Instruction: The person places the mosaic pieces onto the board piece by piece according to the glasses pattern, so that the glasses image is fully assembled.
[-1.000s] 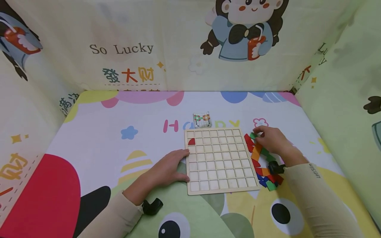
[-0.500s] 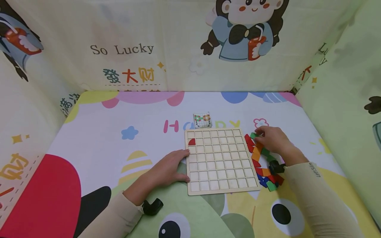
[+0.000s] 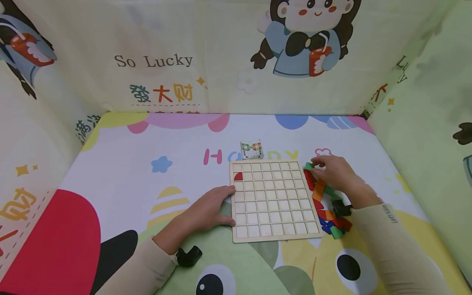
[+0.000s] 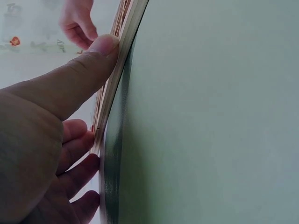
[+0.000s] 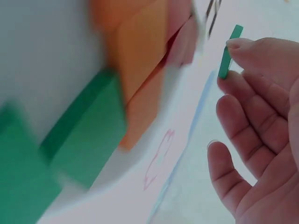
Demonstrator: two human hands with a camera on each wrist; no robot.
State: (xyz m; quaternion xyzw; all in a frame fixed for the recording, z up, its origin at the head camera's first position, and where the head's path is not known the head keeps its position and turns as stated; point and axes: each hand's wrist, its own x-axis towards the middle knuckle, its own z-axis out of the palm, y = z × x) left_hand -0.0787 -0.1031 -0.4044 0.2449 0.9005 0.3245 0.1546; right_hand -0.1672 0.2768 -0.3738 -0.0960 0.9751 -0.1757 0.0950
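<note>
In the head view, a wooden grid board (image 3: 273, 199) lies on the table with a red quarter-round tile (image 3: 238, 176) in one of its upper-left squares. My left hand (image 3: 206, 209) rests against the board's left edge. Its thumb (image 4: 93, 60) touches the frame in the left wrist view, with the other fingers spread alongside. Beyond the board's upper right corner, my right hand (image 3: 335, 174) pinches a green tile (image 5: 225, 64) between thumb and forefinger. The remaining right fingers are loosely bent, and the tile stands on edge in the right wrist view.
Loose tiles in orange (image 3: 318, 190), red (image 3: 318, 204), green (image 3: 336, 232) and blue (image 3: 326, 228) lie scattered along the board's right side, below my right hand. A small pattern card (image 3: 252, 150) sits behind the board's top edge. Printed cloth walls (image 3: 221, 94) enclose the table.
My right hand has shifted slightly left with the green tile, which has come away from the pile toward the board's upper right corner. The left hand and board stay in place.
</note>
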